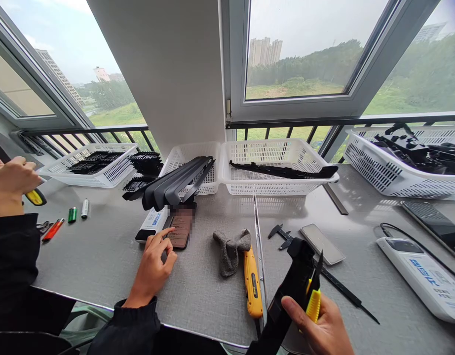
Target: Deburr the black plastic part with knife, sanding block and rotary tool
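Stretched out over a phone [181, 227] with a lit, partly blurred screen, my left hand [153, 266] touches or hovers at it with the index finger. Its other fingers are bent and hold nothing. My right hand [318, 323] is closed round a long black plastic part [286, 296] and a yellow-handled utility knife [313, 304], the dark blade pointing up. The part's lower end leaves the picture at the bottom. Beside the phone lies a white power bank [153, 222]. Between my hands are a grey cloth [229, 251] and a yellow tool [252, 286] with a cord.
White baskets [279, 187] with black parts line the back; long dark strips [175, 185] overhang toward the phone. Right are calipers [342, 286], a grey block [322, 243], another power bank [423, 276] and phone [436, 224]. At far left, a co-worker's hand [9, 185] is beside a lighter [53, 230].
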### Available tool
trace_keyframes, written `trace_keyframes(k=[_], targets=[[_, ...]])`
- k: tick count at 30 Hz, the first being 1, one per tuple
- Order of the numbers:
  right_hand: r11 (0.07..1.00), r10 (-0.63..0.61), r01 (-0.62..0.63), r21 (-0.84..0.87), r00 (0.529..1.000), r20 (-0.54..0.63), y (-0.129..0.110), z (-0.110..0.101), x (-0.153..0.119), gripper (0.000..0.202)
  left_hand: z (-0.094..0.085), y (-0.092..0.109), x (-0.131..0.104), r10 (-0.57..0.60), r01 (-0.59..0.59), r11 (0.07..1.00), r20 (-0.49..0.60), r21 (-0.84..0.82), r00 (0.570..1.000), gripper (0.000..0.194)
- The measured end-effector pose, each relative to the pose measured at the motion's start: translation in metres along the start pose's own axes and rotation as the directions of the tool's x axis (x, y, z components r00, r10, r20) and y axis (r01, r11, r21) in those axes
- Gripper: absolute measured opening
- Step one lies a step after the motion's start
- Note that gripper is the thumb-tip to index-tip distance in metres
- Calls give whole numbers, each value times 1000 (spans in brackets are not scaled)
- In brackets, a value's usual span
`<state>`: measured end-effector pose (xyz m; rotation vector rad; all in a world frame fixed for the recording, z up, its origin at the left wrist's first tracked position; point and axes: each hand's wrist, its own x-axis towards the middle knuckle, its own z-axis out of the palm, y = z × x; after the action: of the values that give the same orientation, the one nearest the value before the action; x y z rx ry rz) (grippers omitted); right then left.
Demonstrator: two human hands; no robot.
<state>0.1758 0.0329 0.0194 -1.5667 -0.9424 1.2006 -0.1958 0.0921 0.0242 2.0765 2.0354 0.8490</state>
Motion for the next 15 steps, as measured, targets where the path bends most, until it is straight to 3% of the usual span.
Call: trace_keyframes(k=[15], targets=[[1000,-6,6,-15,1000,-3,-5,2,-1,73,-1,1,0,-11,11,1000,10,-17,1000,26]])
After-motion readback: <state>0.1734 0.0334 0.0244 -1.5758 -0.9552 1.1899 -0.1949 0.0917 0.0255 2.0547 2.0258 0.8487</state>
